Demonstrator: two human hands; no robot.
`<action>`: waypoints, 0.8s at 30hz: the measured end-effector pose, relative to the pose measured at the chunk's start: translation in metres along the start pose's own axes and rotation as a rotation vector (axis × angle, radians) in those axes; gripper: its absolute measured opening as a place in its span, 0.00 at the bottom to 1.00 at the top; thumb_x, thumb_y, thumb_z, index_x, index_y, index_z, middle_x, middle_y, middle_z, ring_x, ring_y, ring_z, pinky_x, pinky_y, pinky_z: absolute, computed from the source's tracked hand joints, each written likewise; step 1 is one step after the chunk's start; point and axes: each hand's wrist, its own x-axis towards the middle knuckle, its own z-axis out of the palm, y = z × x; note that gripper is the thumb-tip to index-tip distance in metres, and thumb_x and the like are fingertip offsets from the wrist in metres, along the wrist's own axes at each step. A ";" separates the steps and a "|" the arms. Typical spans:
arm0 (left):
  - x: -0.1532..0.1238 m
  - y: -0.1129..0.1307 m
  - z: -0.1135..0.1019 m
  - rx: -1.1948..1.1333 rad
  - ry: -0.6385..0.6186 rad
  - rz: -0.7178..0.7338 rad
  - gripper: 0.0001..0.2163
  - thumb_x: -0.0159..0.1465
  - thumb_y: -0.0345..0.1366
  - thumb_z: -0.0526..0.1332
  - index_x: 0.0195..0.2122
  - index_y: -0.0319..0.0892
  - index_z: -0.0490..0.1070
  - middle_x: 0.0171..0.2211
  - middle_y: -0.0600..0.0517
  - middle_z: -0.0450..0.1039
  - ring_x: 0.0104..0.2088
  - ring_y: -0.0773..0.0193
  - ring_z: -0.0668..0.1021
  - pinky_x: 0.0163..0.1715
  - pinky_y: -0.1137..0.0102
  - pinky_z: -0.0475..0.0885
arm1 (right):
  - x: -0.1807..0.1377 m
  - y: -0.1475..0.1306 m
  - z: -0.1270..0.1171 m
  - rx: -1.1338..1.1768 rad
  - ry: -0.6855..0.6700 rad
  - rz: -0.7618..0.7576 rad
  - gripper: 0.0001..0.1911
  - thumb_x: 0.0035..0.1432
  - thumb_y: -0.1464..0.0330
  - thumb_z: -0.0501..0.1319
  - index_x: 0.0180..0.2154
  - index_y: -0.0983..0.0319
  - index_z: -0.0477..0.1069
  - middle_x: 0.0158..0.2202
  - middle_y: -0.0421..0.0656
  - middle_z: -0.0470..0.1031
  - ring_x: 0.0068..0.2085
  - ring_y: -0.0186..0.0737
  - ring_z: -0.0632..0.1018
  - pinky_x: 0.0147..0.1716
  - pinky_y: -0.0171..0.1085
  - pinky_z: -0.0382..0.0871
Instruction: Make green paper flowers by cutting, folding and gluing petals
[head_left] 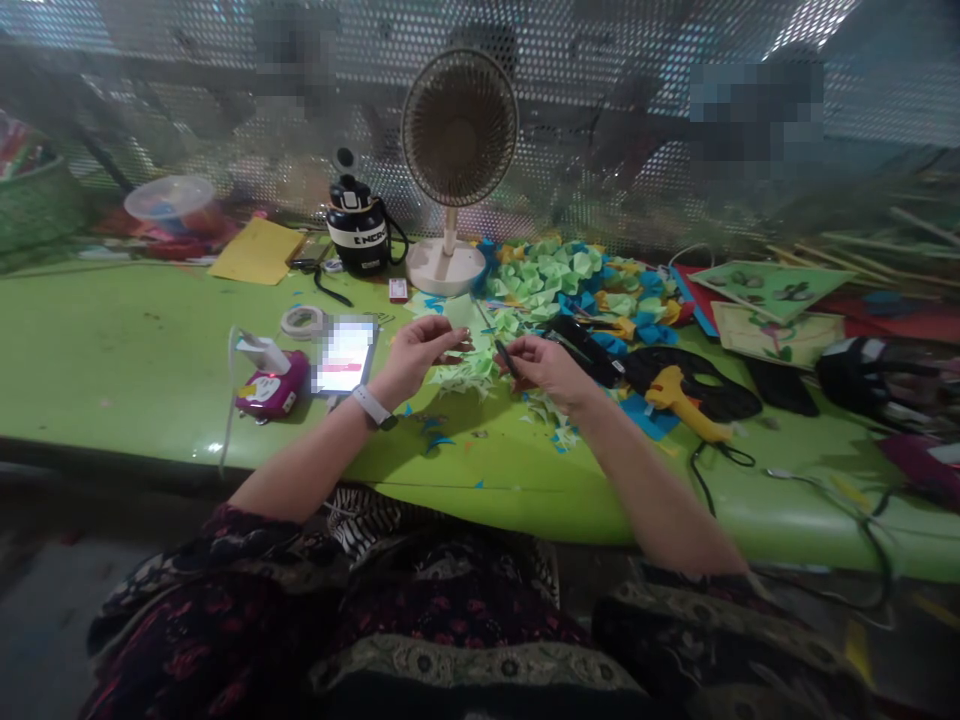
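Observation:
My left hand (420,358) hovers over a heap of light green paper scraps (469,375), its fingers loosely bent and apart, and I see nothing between them. In my right hand (546,370) a slim dark tool (506,357) is pinched between thumb and fingers; its exact kind is too blurred to tell. The tool points up and left, toward the left fingertips. Behind the hands lies a sheet of pale green paper (454,312). A large pile of folded green, blue and yellow paper pieces (555,272) spreads beyond it.
A desk fan (459,130) and a black bottle (360,230) stand at the back. To the left are a lit phone (346,358), a tape roll (303,321) and a purple power adapter (274,385). A yellow glue gun (682,402) with a cord lies at right.

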 end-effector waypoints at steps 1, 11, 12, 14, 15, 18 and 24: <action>-0.001 0.002 0.000 -0.005 0.001 -0.011 0.13 0.56 0.42 0.70 0.32 0.41 0.70 0.32 0.49 0.79 0.35 0.62 0.83 0.31 0.71 0.78 | 0.000 0.001 0.002 0.001 -0.012 0.000 0.28 0.31 0.52 0.78 0.29 0.61 0.69 0.25 0.37 0.76 0.21 0.28 0.72 0.20 0.30 0.68; -0.005 -0.002 0.002 0.216 -0.023 0.119 0.13 0.59 0.44 0.67 0.38 0.40 0.77 0.21 0.53 0.75 0.20 0.68 0.78 0.22 0.74 0.76 | 0.001 0.000 0.002 0.157 0.010 -0.017 0.31 0.34 0.47 0.76 0.31 0.61 0.68 0.27 0.37 0.78 0.20 0.28 0.74 0.23 0.31 0.73; -0.005 -0.004 0.003 0.233 -0.022 0.144 0.13 0.60 0.43 0.66 0.42 0.40 0.77 0.21 0.53 0.75 0.21 0.68 0.79 0.23 0.74 0.76 | 0.001 -0.001 0.001 0.180 0.016 -0.025 0.31 0.34 0.46 0.75 0.31 0.61 0.68 0.27 0.37 0.77 0.20 0.28 0.74 0.23 0.31 0.73; -0.005 -0.007 0.003 0.241 -0.016 0.191 0.14 0.61 0.40 0.64 0.45 0.40 0.77 0.27 0.50 0.79 0.28 0.65 0.82 0.28 0.73 0.79 | 0.002 0.000 0.001 0.211 0.036 -0.042 0.32 0.32 0.46 0.76 0.31 0.60 0.69 0.26 0.36 0.76 0.20 0.28 0.74 0.24 0.31 0.73; -0.005 -0.008 0.003 0.242 -0.009 0.217 0.13 0.61 0.39 0.64 0.45 0.40 0.77 0.32 0.49 0.80 0.31 0.64 0.83 0.31 0.72 0.80 | 0.003 0.000 0.001 0.219 0.045 -0.047 0.33 0.31 0.47 0.76 0.31 0.60 0.69 0.26 0.36 0.76 0.20 0.28 0.73 0.24 0.31 0.73; -0.005 -0.007 0.002 0.267 0.004 0.289 0.13 0.61 0.36 0.61 0.46 0.39 0.78 0.41 0.46 0.81 0.37 0.64 0.82 0.38 0.69 0.81 | 0.004 0.002 0.001 0.215 0.049 -0.047 0.33 0.30 0.47 0.77 0.31 0.61 0.69 0.26 0.36 0.76 0.21 0.27 0.73 0.24 0.30 0.73; -0.011 0.005 0.001 0.244 -0.008 0.308 0.15 0.64 0.42 0.59 0.45 0.40 0.78 0.45 0.46 0.80 0.42 0.61 0.80 0.38 0.69 0.80 | 0.003 0.002 0.002 0.182 0.040 -0.037 0.32 0.32 0.49 0.77 0.33 0.61 0.69 0.27 0.36 0.76 0.22 0.27 0.73 0.25 0.31 0.73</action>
